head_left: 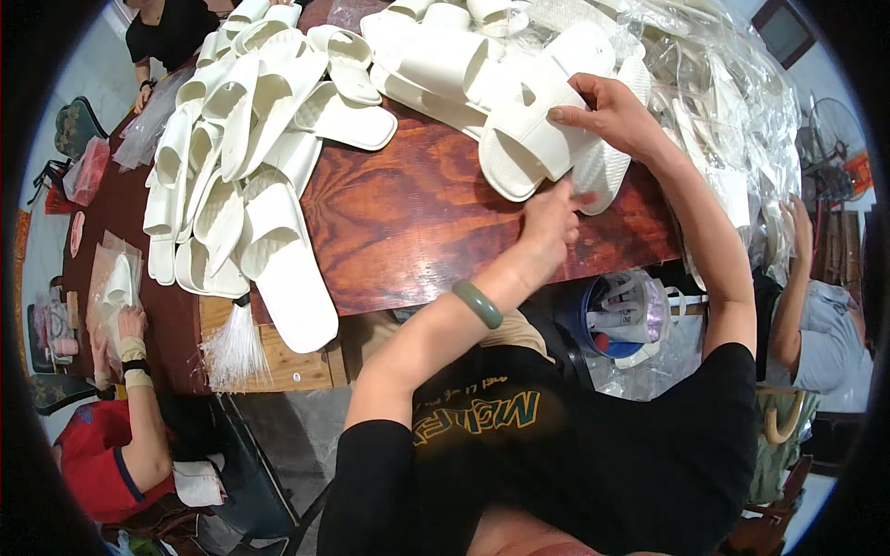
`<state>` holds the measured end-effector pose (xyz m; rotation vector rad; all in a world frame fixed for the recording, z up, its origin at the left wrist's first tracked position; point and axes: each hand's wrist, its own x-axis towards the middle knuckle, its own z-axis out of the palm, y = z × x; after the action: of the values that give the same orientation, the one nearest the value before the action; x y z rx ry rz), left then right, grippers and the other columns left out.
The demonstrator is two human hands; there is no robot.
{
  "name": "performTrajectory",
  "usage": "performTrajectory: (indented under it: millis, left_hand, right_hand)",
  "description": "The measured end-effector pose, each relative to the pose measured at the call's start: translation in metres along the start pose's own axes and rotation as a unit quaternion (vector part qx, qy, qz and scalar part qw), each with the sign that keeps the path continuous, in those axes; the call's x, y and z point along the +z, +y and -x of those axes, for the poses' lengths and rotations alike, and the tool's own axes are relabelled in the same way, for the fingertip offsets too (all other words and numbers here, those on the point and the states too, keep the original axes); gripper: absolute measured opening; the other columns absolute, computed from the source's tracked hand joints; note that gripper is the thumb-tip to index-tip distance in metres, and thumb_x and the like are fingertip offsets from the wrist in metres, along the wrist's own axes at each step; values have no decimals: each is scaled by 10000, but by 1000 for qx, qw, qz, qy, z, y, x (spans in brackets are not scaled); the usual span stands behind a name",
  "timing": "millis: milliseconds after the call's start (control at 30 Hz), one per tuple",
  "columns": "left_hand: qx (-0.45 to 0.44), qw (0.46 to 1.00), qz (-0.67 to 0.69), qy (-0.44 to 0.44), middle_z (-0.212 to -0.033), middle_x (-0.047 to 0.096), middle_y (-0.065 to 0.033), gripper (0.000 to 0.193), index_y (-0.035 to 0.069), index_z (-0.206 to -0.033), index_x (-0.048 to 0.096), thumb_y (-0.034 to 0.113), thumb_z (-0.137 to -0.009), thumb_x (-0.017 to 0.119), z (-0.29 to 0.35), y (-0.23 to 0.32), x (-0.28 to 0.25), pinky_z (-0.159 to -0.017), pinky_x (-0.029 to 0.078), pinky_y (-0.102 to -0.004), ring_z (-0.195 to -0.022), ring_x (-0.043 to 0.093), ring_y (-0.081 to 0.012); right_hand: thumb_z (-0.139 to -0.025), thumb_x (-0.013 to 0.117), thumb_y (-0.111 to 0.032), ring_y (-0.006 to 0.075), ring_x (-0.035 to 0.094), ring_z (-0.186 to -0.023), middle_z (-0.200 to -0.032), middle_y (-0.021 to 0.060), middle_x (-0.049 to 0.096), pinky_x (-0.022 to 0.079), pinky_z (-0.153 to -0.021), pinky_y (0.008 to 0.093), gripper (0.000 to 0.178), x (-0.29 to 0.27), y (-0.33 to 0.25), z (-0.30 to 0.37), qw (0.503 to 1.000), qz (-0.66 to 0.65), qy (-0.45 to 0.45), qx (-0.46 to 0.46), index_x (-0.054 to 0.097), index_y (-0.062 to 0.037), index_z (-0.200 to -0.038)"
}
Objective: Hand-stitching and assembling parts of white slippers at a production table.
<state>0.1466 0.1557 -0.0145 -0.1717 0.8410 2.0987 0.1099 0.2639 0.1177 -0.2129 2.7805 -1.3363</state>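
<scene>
A white slipper with a wide strap is held up over the wooden table, its rounded end pointing down and left. My right hand grips it by the strap's right side, thumb on top. Just below its edge is my left hand, with a green bangle on the wrist. Its thumb and a somewhat blurred finger are apart, and nothing shows between them; whether it touches the slipper I cannot tell. Another white slipper with a textured sole lies partly hidden under the held one.
Piled white slippers cover the table's left side; more, several in clear plastic bags, fill the back right. A blue bucket stands below the table's front edge. White bristles hang at front left. Other people work left, back left and right.
</scene>
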Motion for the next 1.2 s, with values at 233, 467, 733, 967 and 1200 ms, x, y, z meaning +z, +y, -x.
performTrajectory:
  millis: [233,467,733,967,1200]
  left_hand:
    - [27,999,-29,20,-931,664,-99,281,49,-1122,537,191,-885,588,32,20,-4,-353,181,-166,-401,232,-4]
    - [169,966,-191,27,-815,687,-114,239,-49,-1003,624,98,-816,641,83,52,-49,-388,257,-155,-459,424,-5]
    - [205,868,-438,112,-765,670,-89,114,-45,-868,670,24,-784,637,134,124,-127,-601,496,-226,-689,640,-122]
    - [338,592,-670,294,-879,632,-145,454,16,-1070,607,390,-816,634,122,123,-112,-708,473,-397,-855,617,-302]
    - [261,533,-752,286,-1091,532,-249,1086,-81,-1344,258,533,-590,741,104,79,-60,-760,506,-454,-901,604,-402]
  right_hand:
    - [-826,679,-222,88,598,-774,-891,52,652,483,-666,241,310,-1,-18,28,985,-134,102,-30,624,17,-1017]
    - [-887,607,-223,114,622,-843,-986,73,636,513,-748,266,340,-14,-41,58,949,-297,105,6,548,10,-1128]
    - [-932,513,-189,219,567,-1066,-1166,147,564,459,-969,355,393,37,23,58,831,-514,160,137,450,65,-1225]
    - [-939,497,-117,233,514,-1141,-1245,169,500,422,-1015,363,385,79,33,48,728,-654,168,116,405,79,-1257]
    - [-885,567,-67,198,536,-1097,-1178,123,539,445,-992,348,378,78,23,63,792,-592,78,131,443,40,-1226]
